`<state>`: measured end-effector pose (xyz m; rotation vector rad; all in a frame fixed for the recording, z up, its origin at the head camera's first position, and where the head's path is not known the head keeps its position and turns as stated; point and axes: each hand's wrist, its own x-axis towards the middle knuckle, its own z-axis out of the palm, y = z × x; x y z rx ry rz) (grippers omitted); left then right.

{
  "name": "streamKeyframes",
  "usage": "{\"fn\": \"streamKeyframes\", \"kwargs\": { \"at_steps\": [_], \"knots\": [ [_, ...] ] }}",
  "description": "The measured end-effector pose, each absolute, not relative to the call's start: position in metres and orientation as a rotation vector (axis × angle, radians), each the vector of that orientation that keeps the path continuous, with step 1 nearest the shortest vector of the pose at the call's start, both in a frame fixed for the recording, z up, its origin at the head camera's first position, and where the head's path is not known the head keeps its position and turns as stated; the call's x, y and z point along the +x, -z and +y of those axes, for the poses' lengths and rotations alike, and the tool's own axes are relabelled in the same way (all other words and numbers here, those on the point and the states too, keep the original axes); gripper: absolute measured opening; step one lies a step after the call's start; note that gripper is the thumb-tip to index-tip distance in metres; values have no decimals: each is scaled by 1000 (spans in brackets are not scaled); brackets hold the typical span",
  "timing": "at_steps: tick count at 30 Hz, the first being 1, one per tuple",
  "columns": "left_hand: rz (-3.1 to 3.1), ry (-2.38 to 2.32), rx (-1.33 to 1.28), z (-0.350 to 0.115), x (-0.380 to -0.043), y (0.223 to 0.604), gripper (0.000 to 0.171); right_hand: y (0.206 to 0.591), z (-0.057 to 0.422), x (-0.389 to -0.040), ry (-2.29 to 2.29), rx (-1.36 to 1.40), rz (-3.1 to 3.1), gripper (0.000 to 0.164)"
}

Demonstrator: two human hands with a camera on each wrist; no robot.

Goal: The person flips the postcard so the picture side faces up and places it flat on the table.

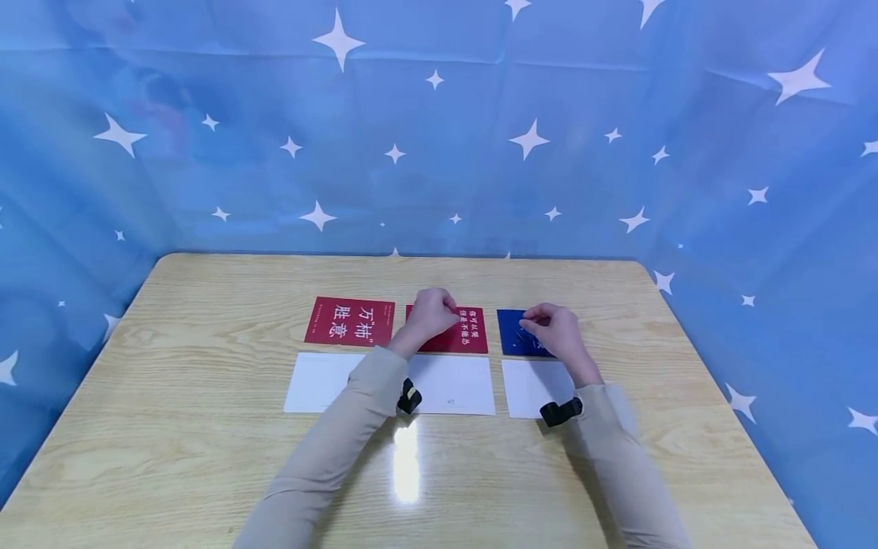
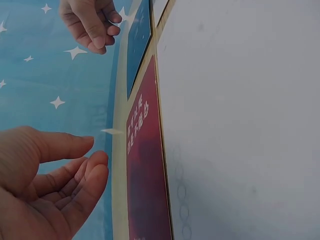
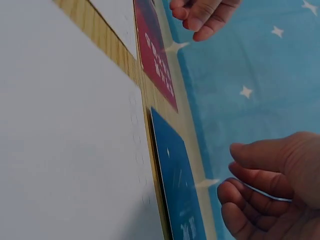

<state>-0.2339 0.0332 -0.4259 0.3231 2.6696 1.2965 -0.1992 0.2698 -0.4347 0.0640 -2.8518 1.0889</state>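
Note:
My left hand (image 1: 427, 314) is over the middle red card (image 1: 473, 335) with white lettering, covering part of it. In the left wrist view the thumb and fingers of that hand are loosely bent with a gap between them and nothing held. At the blue card (image 1: 511, 333), my right hand (image 1: 554, 329) overlaps its right side in the head view. The right wrist view shows its thumb apart from the loosely curled fingers, also holding nothing. A white card (image 1: 531, 385) lies below the blue one, partly hidden by the right wrist.
Another red card (image 1: 350, 322) with large white characters lies at the left of the back row. White paper (image 1: 322, 381) lies in front of it, and a white card (image 1: 456, 385) sits under the middle red one. A blue starred curtain (image 1: 473, 183) hangs behind the wooden table (image 1: 171, 427).

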Motion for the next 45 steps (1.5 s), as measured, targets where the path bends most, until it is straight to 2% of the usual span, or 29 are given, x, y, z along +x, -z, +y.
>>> {"fn": "streamKeyframes", "kwargs": {
  "at_steps": [14,24,45],
  "knots": [
    [2576,-1481,307,-11,-225,431,18,430,224,-199,-1217,264,-2805,12],
    [2607,-1543,281,-47,-216,429,18,428,192,-197,-1323,302,-2844,12],
    [2675,-1533,221,-126,-191,434,18,437,127,-189,-1614,626,-2803,21]
  ]
}}
